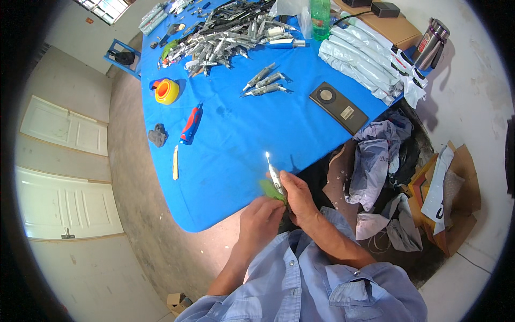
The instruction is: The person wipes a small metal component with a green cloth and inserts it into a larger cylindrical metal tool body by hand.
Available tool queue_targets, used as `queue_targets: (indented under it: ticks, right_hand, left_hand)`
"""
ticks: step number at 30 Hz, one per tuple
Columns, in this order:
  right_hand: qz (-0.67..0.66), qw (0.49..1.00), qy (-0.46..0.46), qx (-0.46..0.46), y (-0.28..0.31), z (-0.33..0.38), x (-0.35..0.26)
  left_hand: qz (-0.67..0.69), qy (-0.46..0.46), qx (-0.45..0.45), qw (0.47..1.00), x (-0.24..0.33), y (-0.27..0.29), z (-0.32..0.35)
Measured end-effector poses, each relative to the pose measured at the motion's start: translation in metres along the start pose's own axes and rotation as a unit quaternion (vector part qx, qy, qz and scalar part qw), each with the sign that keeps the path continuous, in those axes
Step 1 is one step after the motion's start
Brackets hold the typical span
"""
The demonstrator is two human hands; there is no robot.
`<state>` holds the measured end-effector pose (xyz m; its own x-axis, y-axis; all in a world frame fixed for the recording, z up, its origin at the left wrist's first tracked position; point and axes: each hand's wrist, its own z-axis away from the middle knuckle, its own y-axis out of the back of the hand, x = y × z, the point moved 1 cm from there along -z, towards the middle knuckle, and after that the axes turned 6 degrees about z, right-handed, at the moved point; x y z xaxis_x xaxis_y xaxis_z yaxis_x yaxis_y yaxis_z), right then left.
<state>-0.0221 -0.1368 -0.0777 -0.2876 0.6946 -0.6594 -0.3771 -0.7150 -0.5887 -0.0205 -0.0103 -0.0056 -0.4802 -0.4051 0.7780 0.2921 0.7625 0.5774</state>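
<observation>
My right hand [301, 199] is closed around a slim grey-and-white pen-shaped device [274, 176], its thin tip pointing up and away, with a bright white spot at the end. My left hand [259, 217] pinches a thin green cloth-like piece [272, 190] against the device's lower side. This green piece is partly blurred, and my fingers hide some of it. Both hands are close together just over the near edge of the blue-covered table [230, 155]. Farther off lie several similar grey pen-shaped devices [266, 81], side by side, and a large heap of them [220, 45].
On the table are a yellow tape roll [167, 92], a red-and-blue handled tool [191, 124], a grey wad [158, 135], a pale stick [175, 162], a dark phone-like slab [339, 107], plastic packages [359, 61], a green bottle [320, 19] and a steel flask [431, 44]. An opened cardboard box [464, 188] stands right.
</observation>
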Motion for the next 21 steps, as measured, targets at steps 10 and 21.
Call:
queue_targets:
  ticks: [10, 21]
  right_hand:
    - [0.037, 0.999, 0.023, -0.025, -0.002, 0.004, 0.017]
    - [0.009, 0.999, 0.014, 0.037, -0.006, 0.001, -0.002]
  left_hand:
    - [0.018, 0.048, 0.084, 0.995, -0.025, 0.019, -0.029]
    - [0.028, 0.032, 0.042, 0.998, 0.003, 0.013, -0.016]
